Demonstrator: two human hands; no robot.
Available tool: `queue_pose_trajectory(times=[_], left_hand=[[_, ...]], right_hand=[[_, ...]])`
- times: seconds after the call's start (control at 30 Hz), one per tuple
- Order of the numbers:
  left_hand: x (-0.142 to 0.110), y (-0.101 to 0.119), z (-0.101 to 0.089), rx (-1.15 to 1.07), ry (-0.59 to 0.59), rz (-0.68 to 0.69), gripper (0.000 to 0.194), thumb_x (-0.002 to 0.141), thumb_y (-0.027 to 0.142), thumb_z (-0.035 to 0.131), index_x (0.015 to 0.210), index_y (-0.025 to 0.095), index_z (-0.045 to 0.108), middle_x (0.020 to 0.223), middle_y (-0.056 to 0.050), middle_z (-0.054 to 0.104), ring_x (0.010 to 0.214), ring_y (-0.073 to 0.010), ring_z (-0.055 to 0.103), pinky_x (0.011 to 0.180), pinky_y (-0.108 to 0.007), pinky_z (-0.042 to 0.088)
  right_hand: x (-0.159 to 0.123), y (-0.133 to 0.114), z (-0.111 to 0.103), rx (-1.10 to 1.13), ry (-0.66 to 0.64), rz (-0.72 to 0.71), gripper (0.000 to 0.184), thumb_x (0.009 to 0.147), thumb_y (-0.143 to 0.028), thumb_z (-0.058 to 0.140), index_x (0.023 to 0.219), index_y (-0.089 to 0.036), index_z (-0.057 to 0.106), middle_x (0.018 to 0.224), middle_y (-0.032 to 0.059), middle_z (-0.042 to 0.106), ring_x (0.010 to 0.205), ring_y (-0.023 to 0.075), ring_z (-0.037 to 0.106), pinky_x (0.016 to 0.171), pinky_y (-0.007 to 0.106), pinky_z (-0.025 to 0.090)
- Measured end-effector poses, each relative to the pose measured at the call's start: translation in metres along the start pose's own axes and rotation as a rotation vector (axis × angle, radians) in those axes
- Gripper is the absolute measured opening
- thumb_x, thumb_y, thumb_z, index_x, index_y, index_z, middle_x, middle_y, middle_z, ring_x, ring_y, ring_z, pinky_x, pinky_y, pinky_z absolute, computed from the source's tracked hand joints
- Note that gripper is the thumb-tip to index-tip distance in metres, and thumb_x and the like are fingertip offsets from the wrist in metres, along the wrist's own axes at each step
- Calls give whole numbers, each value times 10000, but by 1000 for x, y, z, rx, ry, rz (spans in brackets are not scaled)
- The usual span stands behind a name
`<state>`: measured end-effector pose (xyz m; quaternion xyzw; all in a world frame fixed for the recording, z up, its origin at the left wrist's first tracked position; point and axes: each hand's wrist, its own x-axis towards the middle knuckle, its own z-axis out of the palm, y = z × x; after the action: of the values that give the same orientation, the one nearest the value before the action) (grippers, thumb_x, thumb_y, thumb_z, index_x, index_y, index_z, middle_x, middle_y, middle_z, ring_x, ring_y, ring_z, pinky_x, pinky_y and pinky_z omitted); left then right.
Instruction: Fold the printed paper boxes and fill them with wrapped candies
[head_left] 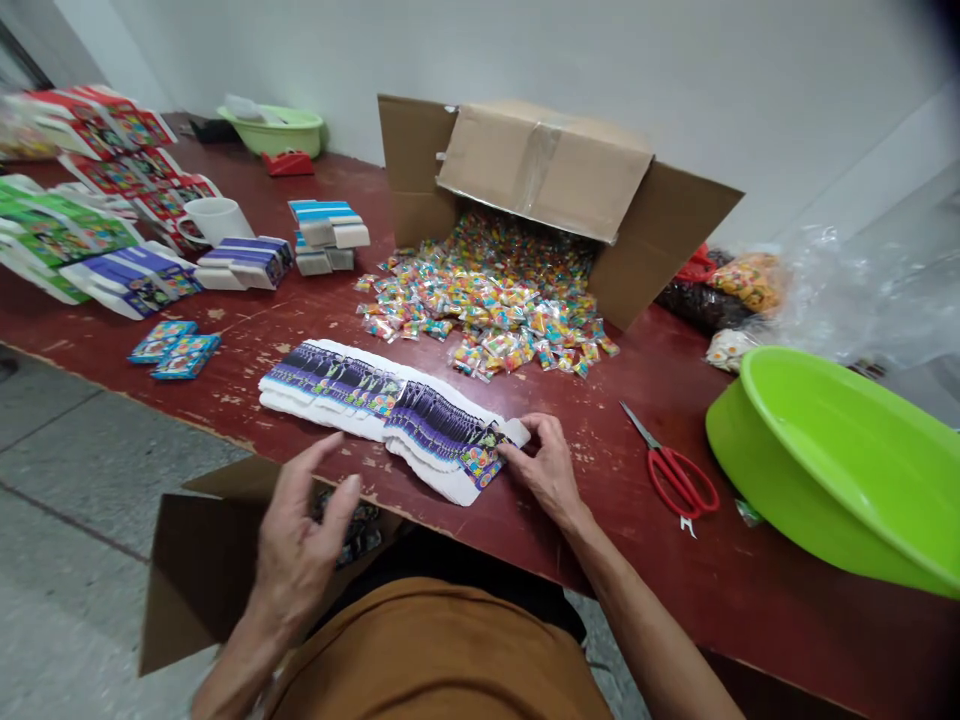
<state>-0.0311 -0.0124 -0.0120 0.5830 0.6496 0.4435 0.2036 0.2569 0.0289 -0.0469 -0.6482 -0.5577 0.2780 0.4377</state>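
Observation:
Overlapping flat purple printed cartons point(435, 425) lie fanned out in a long row on the red table in front of me. At the row's right end, my right hand point(551, 465) pinches the edge of the last carton between thumb and fingers. My left hand point(300, 540) is raised near the table's front edge with thumb and fingers apart, holding nothing. Beyond the row, many small clear-wrapped colourful candies point(495, 310) spill from a cardboard box point(547, 165) lying on its side.
Red-handled scissors point(679, 480) and a green basin point(825, 480) are at right. Left are two blue packets point(186, 355), a white mug point(217, 220) and stacked folded cartons point(67, 235). An open cardboard box point(195, 570) stands below the table edge.

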Motion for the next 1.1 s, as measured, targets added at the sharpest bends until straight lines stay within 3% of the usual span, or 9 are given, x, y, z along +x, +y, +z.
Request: queue_pose_trajectory(times=[0.1,0.23,0.33,0.43,0.6,0.7,0.83,0.97,1.1], left_hand=[[3,37,18,-295,-320,-71,590,850,507,634,1354,207,564,1330,-125,650,1253,-317,578,1095,-457,419],[1,66,30,-810,-1085,-411,510,808,514,704,1173,158,680,1101,-138,751,1013,-296,700,915,-414,530],[-10,69,35,-1007,-1312,-607,521,716,498,809,1089,151,702,918,-116,769,795,-248,741,728,-336,568],[-19,65,37,-989,-1202,-639,548,666,486,860,1076,154,710,858,-87,759,719,-217,741,643,-282,566],[-18,63,35,-856,-1050,-583,382,660,448,873,762,107,735,682,-69,735,567,-160,703,560,-225,550],[-15,66,33,-873,-924,-615,373,682,453,862,820,132,731,667,-56,741,522,-157,687,530,-239,554],[-15,68,38,-848,-804,-596,346,722,440,834,756,120,707,630,-44,719,512,-141,655,532,-244,556],[-16,63,47,-763,-642,-416,314,789,383,788,977,146,701,914,-57,775,817,-164,715,754,-242,579],[-24,56,50,-731,-363,-322,611,769,330,799,1284,236,484,1040,-44,768,913,-191,735,825,-316,597]], right_hand=[[-8,-25,-15,328,-142,57,318,837,-505,651,892,-193,623,866,32,646,809,183,586,775,322,472],[-21,-64,-28,581,-421,39,240,855,-424,693,908,-196,643,814,-5,631,725,125,555,708,254,453],[-27,-76,-24,626,-535,49,216,872,-407,693,938,-207,647,784,-23,604,667,102,522,644,231,437],[-29,-76,-15,672,-555,70,208,872,-393,704,970,-215,655,788,-25,603,651,94,517,615,219,438],[-32,-75,-9,832,-606,120,314,890,-392,688,1163,-250,624,928,8,659,723,111,586,636,227,485],[-37,-75,-8,842,-568,144,486,801,-337,785,1244,-269,597,1034,23,663,865,136,623,733,247,520],[-46,-72,4,829,-583,265,324,797,-424,754,1026,-211,666,815,-1,653,596,112,569,553,251,488],[-44,-73,15,639,-367,183,249,810,-417,699,843,-172,673,726,0,642,580,107,527,589,260,462],[-40,-75,18,593,-245,172,316,787,-366,696,1045,-189,646,791,-3,637,680,132,570,651,268,475]])
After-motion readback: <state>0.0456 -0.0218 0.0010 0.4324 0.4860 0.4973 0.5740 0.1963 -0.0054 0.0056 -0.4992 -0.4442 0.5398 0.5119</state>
